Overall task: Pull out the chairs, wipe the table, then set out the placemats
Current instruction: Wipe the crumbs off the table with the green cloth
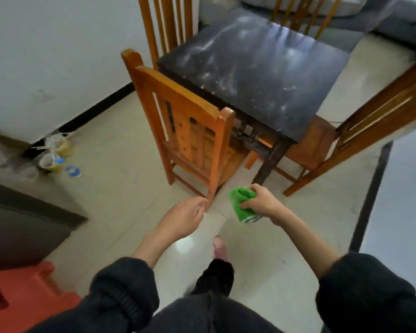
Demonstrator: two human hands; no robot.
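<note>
The right hand [262, 203] grips a bunched bright green cloth [241, 205], fingers curled round it, low over the pale tiled floor [120, 188] and short of the near corner of the square black stone-topped desk [255, 70], whose top shows pale smears. The left hand [185, 215] holds nothing, fingers loosely curled, just beside the rear leg of the orange wooden chair [190, 126] tucked against the desk's left edge. A second brown wooden chair [360, 131] stands at the desk's right side.

Glossy dark stone-like table [262, 75] (dusty, streaked), varnished wooden chair [185, 126], fluffy green cloth [240, 200]
</note>
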